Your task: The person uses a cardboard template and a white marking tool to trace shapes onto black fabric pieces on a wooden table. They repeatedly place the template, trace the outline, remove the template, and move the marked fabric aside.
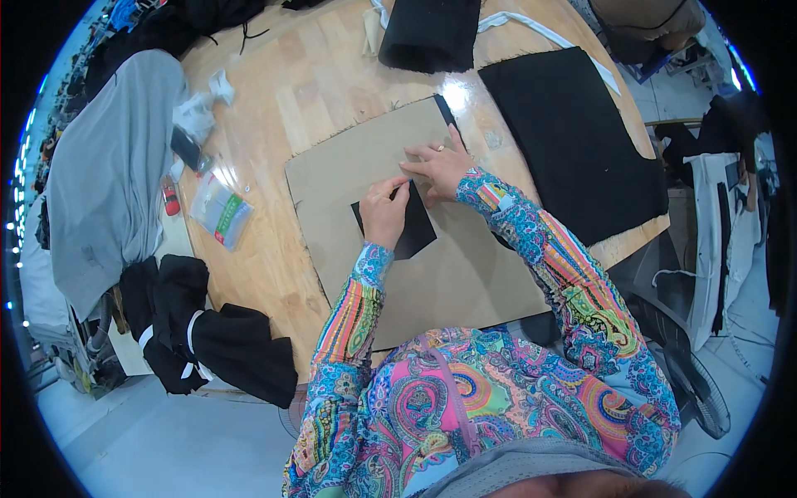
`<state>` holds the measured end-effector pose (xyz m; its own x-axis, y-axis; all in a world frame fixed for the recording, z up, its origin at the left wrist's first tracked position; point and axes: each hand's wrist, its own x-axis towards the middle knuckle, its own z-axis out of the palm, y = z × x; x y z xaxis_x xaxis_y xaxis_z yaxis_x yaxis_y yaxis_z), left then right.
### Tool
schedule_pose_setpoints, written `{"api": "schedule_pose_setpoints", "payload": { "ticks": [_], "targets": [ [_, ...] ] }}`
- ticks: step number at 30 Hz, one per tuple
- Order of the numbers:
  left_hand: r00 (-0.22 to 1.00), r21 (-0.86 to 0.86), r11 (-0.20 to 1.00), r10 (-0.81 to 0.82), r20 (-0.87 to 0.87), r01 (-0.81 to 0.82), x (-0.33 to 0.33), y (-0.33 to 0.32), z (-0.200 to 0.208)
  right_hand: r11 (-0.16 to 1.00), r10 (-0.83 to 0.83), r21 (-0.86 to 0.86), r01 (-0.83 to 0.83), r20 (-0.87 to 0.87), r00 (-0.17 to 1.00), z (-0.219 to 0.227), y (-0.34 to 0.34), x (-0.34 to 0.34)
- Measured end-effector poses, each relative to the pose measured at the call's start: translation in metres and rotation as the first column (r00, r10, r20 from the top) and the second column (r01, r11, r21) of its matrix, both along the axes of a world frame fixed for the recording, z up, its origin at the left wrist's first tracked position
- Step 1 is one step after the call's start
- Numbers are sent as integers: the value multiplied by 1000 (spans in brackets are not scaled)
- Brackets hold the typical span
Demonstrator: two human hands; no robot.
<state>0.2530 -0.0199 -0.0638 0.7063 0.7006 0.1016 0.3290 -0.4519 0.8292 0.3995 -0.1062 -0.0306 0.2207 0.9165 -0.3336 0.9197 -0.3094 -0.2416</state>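
A large beige panel (349,174) with frayed edges lies flat on the wooden table in front of me. On its middle lies a small black fabric piece (418,231), shaped like a pocket with a pointed lower edge. My left hand (383,214) covers part of this piece, its thumb and fingers pinched together at the upper edge. Just beyond and to the right, my right hand (440,170) rests on the beige panel with fingers spread, its fingertips close to the left hand's. A dark strip (446,112) shows along the panel's far right edge.
A black cut panel (573,137) lies at the right, and folded black fabric (430,33) at the far side. Leftward are a plastic packet (220,209), a red tool (170,197), grey cloth (116,166) and a tied black bundle (237,336). A fan (697,382) stands below right.
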Motion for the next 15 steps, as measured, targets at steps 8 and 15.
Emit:
{"api": "schedule_pose_setpoints", "payload": {
  "ticks": [8,15],
  "targets": [
    [993,-41,993,111,30,-110,-4,-3,1,1000,12,-6,-12,14,1000,2,2,0],
    [943,-302,901,332,17,-312,-61,34,7,1000,4,13,-4,29,1000,2,-1,-1]
  ]
}}
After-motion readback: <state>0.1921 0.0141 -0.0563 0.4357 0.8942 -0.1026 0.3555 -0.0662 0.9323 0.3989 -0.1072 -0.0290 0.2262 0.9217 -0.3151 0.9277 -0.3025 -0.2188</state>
